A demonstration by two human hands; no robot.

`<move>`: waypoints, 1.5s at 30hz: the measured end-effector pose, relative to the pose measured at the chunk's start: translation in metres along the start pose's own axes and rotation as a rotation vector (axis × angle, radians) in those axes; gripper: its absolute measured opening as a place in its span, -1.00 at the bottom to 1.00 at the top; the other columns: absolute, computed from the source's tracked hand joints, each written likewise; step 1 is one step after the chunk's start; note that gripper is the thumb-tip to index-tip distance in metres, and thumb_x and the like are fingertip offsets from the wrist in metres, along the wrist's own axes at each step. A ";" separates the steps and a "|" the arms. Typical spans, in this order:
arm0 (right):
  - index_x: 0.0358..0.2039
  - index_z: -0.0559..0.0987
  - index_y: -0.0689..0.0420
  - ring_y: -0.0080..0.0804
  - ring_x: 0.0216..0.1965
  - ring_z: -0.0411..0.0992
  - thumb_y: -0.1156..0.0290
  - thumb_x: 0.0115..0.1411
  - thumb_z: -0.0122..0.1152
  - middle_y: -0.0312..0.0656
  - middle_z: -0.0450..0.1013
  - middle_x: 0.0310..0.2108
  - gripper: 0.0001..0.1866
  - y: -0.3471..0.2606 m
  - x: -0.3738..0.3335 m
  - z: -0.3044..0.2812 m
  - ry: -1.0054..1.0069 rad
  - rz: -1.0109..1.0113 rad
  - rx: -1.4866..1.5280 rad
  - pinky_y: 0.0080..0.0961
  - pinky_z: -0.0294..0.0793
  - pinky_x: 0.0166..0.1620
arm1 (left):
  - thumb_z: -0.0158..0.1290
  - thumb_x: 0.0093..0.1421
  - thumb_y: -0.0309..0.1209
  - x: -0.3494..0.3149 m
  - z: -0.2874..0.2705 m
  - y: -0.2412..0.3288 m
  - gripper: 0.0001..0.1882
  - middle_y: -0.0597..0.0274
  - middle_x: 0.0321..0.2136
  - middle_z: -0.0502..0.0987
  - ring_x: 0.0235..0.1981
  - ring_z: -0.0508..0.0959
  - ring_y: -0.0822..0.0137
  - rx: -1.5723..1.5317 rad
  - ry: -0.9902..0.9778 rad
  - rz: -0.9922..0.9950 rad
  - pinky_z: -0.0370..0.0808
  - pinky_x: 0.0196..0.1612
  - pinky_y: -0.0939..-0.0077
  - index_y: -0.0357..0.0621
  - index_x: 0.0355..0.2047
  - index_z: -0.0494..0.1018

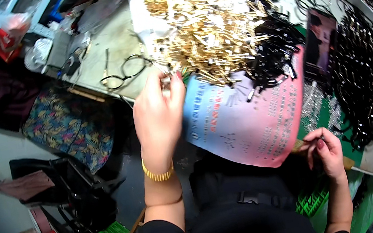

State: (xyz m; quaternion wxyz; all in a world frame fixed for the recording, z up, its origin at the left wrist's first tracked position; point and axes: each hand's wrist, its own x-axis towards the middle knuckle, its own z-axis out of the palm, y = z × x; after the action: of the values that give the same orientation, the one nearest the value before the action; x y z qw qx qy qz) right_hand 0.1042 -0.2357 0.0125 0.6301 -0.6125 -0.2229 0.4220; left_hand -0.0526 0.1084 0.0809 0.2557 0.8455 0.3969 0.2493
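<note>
My left hand [158, 114], a gold bracelet at its wrist, is closed in a pinch at the near left edge of a heap of small gold metal pieces [210, 27]. What lies between its fingertips is too small to make out. A pink-and-blue printed sheet [241, 116] hangs curved over the table's front edge, under the gold heap and a pile of small black pieces [277, 50]. My right hand [324, 149] is near the sheet's lower right corner, fingers curled inward. Whatever those fingers hold is hidden.
Black-framed glasses [124, 72] lie left of the heap. A phone [319, 45] with a lit screen stands at the right, beside a mass of glossy black strands [367, 79] and silver pieces [311, 104]. A chair with a floral cushion [68, 122] is at the left.
</note>
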 end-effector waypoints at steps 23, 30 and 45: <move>-0.08 0.57 0.25 -0.69 -0.54 0.40 0.42 0.44 0.09 -0.26 0.53 -0.38 -0.81 0.000 0.002 0.010 -0.007 -0.101 0.082 -0.70 0.42 -0.45 | -0.02 0.41 -0.38 0.111 0.055 -0.140 -0.80 -0.15 -0.26 0.57 -0.20 0.56 -0.09 0.253 0.168 0.161 0.45 -0.07 0.11 -0.31 -0.20 0.46; -0.12 0.59 0.29 -0.62 -0.49 0.48 0.40 0.41 0.13 -0.21 0.55 -0.37 -0.79 -0.006 -0.002 0.006 -0.036 -0.140 -0.039 -0.65 0.47 -0.40 | -0.07 0.50 -0.39 0.122 0.065 -0.090 -0.81 0.12 -0.24 0.62 -0.30 0.63 0.43 -0.343 0.186 0.309 0.61 -0.28 0.54 -0.29 -0.06 0.39; -0.26 0.47 0.14 -0.43 -0.43 0.53 0.49 -0.01 0.24 -0.24 0.36 -0.39 -0.74 -0.042 -0.051 -0.040 0.436 -0.234 -1.801 -0.47 0.55 -0.48 | -0.08 0.49 -0.45 -0.088 0.107 0.048 -0.84 0.35 -0.40 0.47 -0.57 0.34 0.61 -0.749 -0.373 0.347 0.28 -0.48 0.73 -0.26 -0.03 0.41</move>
State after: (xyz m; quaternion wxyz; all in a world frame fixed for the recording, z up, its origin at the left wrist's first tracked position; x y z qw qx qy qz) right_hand 0.1188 -0.2955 0.0585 -0.0158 -0.9094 -0.4033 -0.1004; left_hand -0.0092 -0.0138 0.0116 0.5656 0.7792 0.0790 0.2582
